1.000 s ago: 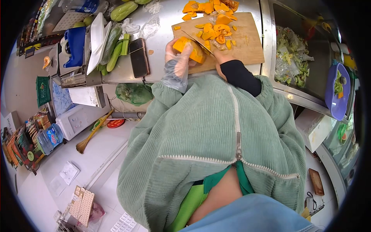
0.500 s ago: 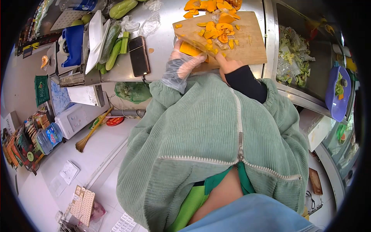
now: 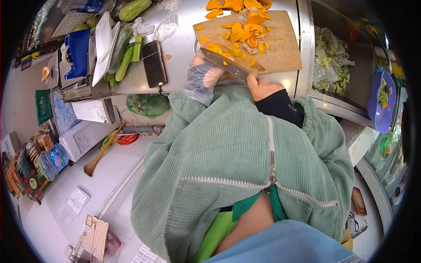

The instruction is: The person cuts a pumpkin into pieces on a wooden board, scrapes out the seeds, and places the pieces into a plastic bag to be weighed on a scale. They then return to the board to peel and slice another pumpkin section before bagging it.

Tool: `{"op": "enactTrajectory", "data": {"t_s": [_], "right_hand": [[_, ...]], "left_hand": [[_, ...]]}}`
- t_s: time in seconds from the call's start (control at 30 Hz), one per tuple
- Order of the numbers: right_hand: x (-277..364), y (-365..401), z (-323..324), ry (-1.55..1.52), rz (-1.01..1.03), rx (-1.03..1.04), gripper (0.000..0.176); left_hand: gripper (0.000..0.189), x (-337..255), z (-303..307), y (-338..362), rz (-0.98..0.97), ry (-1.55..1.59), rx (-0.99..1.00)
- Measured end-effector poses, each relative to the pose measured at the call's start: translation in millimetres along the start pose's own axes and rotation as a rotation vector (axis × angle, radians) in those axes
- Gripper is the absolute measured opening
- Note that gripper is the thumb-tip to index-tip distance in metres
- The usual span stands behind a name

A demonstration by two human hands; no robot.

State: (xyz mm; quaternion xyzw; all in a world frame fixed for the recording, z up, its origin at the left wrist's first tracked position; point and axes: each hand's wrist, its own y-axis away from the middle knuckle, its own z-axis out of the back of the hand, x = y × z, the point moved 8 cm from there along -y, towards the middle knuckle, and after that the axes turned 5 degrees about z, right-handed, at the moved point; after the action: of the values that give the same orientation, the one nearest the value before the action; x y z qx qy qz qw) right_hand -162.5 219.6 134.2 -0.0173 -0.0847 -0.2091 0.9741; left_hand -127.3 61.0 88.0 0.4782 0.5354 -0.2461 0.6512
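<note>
- Stainless counter [image 3: 180, 35] runs across the top of my view, with a wooden cutting board [image 3: 283, 55] lying on it; I place everything else from that board.
- Writing: a green placard [image 3: 43, 107] far left of the board, down by the floor, carries pale lettering too small for me to read. The bottles [image 3: 55, 160] below it have blue labels that I cannot make out either. A small white mark on the dark cuff just below the board is also illegible.
- My right hand [image 3: 262, 85] sits at the board's near edge, fist wrapped tight round the handle of a knife [image 3: 223, 62].
- From that grip the blade slants up and left over the board's near-left part, with orange scraps stuck to its flat.
- My left hand [image 3: 204, 72], in a clear plastic glove, is curled at the board's near-left corner, touching the blade's near side. I cannot tell whether it grasps anything.
- Orange squash pieces [image 3: 246, 31] lie just beyond the blade on the board's far half, well clear of the right fist, and a few spill past the far edge onto the counter.
- A dark phone [image 3: 153, 63] lies left of the board, and green gourds [image 3: 125, 59] lie further left.
- A sink [image 3: 364, 61] holding leafy scraps is right of the board, with a purple bowl [image 3: 376, 94] at its far right side.
</note>
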Motion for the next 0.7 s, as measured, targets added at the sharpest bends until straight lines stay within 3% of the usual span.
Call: {"op": "enactTrajectory", "data": {"t_s": [0.07, 0.13, 0.17, 0.27, 0.33, 0.4, 0.47, 0.5, 0.57, 0.7], "right_hand": [[6, -1, 0, 0.041, -0.011, 0.011, 0.017], [7, -7, -1, 0.054, -0.02, 0.06, 0.017], [7, -11, -2, 0.056, -0.02, 0.059, 0.017], [11, -23, -5, 0.091, -0.001, 0.053, 0.019], [8, -36, -10, 0.005, -0.036, 0.135, 0.016], [-38, -57, -64, -0.408, -0.186, 0.411, 0.02], [-31, -48, -51, -0.438, -0.073, 0.345, 0.022], [-28, -48, -43, -0.36, -0.212, 0.438, 0.022], [-22, -42, -38, -0.402, -0.196, 0.417, 0.022], [-23, -37, -14, -0.365, -0.09, 0.307, 0.021]], "left_hand": [[0.06, 0, 0, 3, 0.034, -0.047, -0.006], [0.048, -24, -2, 10, 0.015, -0.361, -0.069], [0.048, -25, -1, 10, 0.012, -0.36, -0.069], [0.04, -24, 0, 11, -0.048, -0.298, -0.052], [0.047, -12, -7, 10, 0.062, -0.052, 0.077], [0.055, -16, -23, 20, 0.069, -0.028, 0.158], [0.057, -15, -20, 18, -0.017, -0.181, 0.035], [0.056, -9, -16, 9, 0.04, -0.115, 0.055], [0.053, -7, -22, 12, 0.205, 0.01, 0.111], [0.047, -11, -22, 7, 0.091, 0.057, 0.05]]}}
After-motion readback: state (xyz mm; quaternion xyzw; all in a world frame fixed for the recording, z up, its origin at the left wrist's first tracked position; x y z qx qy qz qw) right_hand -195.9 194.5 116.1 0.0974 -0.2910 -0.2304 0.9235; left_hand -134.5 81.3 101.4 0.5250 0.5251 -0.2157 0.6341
